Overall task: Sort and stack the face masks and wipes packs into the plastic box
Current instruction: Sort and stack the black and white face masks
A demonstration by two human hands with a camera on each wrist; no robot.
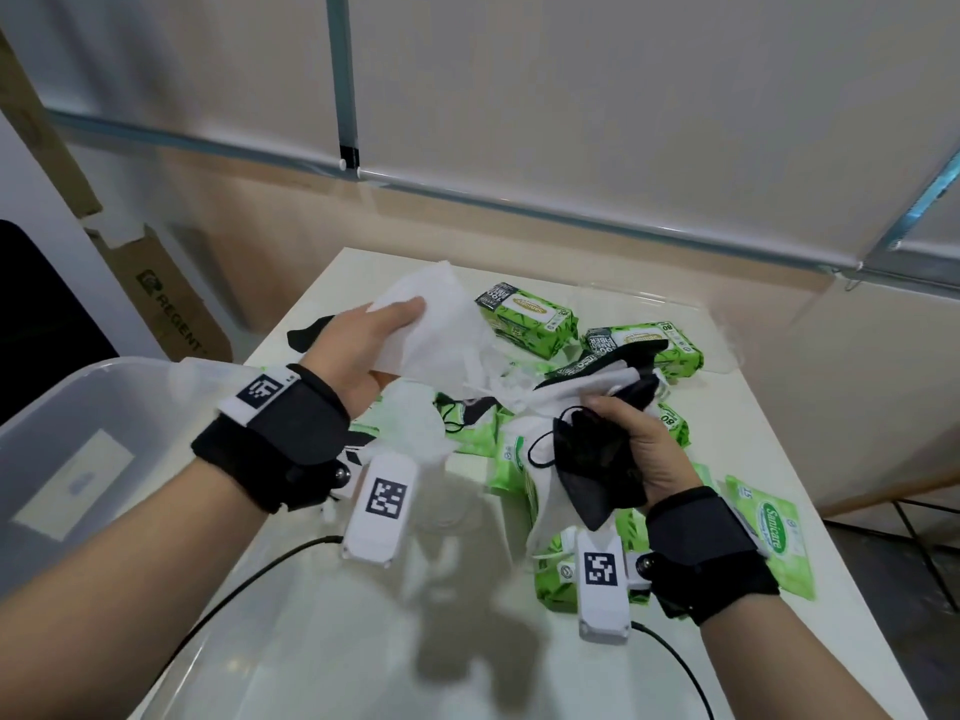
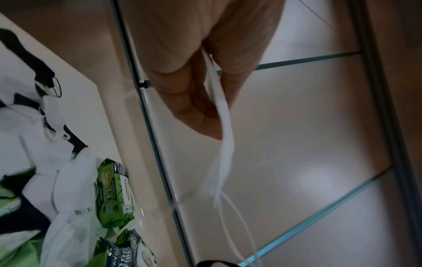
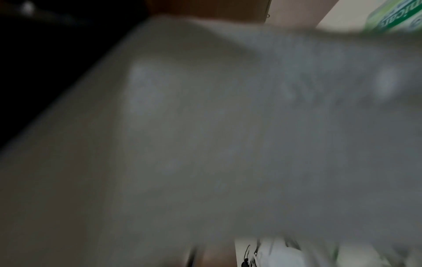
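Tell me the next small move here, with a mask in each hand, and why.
Probably carry the white mask in the left hand over to the plastic box at the left. That mask is already lifted free, while the right hand grips a tangled bunch of masks.

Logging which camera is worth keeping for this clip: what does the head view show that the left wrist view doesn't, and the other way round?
Head view only: the right hand gripping a bundle of black and white masks, the plastic box at the left, and the flat wipes pouches near the table's right edge.

Left wrist view only: the grip from beneath, with the white mask edge-on between fingers and thumb, ear loops dangling.

Both: the left hand holding that white mask, and the green wipes packs on the table.
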